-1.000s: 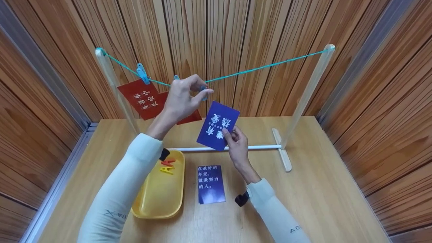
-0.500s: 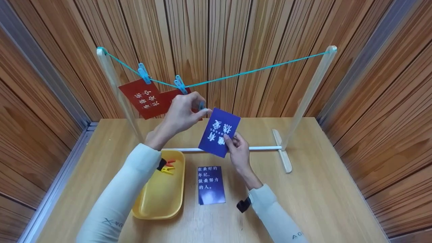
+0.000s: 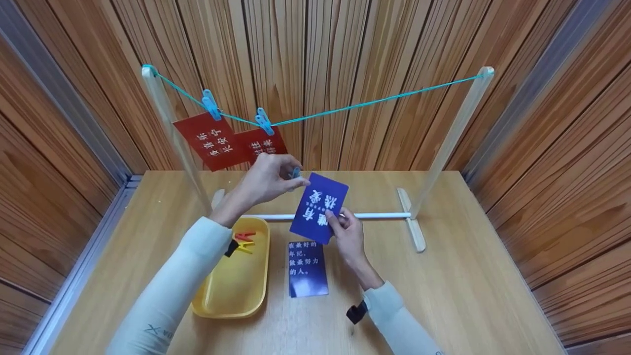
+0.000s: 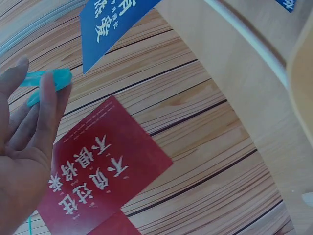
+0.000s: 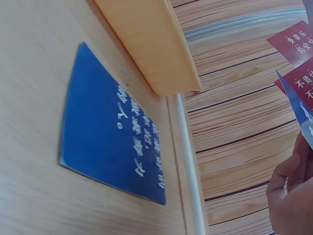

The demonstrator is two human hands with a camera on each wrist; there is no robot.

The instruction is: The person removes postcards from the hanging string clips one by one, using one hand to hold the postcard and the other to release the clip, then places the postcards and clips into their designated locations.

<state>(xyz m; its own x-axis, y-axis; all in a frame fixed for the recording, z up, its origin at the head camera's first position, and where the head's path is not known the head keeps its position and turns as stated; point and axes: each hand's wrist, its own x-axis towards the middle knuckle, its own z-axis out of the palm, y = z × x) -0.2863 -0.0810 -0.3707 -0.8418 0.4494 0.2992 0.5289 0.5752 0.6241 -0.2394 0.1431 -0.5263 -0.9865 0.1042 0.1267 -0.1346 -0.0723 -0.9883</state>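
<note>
My left hand (image 3: pixel 270 178) pinches a light blue clothespin (image 4: pixel 49 82) between thumb and fingers, near the top left corner of a blue card (image 3: pixel 319 208) printed with white characters. The card's lower right edge is held by my right hand (image 3: pixel 351 236), thumb on its front. Two red cards hang from a teal string (image 3: pixel 374 100): the left card (image 3: pixel 207 140) by one light blue clothespin (image 3: pixel 211 104), the other card (image 4: pixel 102 171) by a second clothespin (image 3: pixel 264 122). In the head view my left hand covers the lower part of that second card.
A yellow tray (image 3: pixel 236 305) stands on the left with a red clothespin (image 3: pixel 245 235) and a yellow clothespin (image 3: pixel 244 247) inside. Beside it lie stacked blue cards (image 3: pixel 308 281). Wooden posts (image 3: pixel 451 143) hold the string, and a white rod (image 3: pixel 382 216) runs low between them.
My left hand has come down from the string with the clothespin, uncovering the second hung clothespin and more of its red card. My right hand has lowered the blue card somewhat.
</note>
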